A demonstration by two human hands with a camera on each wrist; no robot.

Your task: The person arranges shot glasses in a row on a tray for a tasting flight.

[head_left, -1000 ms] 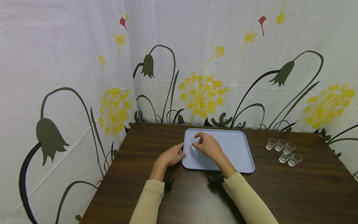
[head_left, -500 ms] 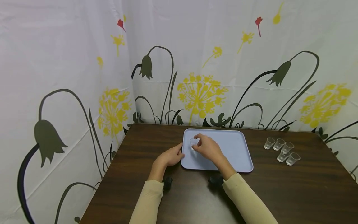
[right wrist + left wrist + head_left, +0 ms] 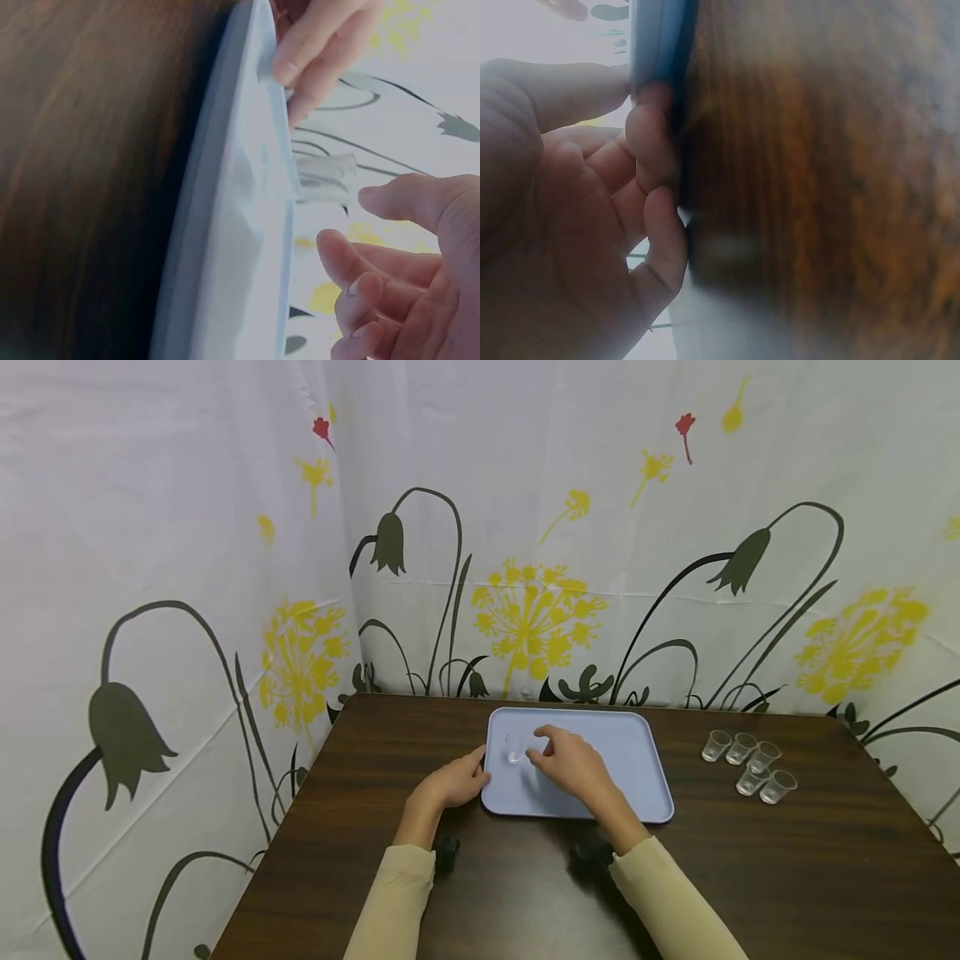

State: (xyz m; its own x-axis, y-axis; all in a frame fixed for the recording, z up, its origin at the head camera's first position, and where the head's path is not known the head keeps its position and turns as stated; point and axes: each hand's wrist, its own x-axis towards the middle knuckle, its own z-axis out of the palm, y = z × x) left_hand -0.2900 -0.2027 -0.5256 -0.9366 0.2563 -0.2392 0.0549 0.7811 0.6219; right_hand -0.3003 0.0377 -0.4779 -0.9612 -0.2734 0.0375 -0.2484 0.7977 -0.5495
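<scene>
In my head view, the left hand grips the near part of the left edge of the serving tray, while the right hand hangs over it, thumb and forefinger apart and holding nothing. The clear plastic cup stands upright on the tray, just left of those fingertips and not touching them. Well to their right, five more clear cups sit on the table. My left wrist view shows the thumb on one side of the tray's rim and the fingers curled against the other. My right wrist view shows the gap between thumb and forefinger facing the cup. I judge the step in hand to be setting down this cup, with the placing itself done; the next move probably calls for lifting the right fingers clear without tipping it, then reaching rightward.
</scene>
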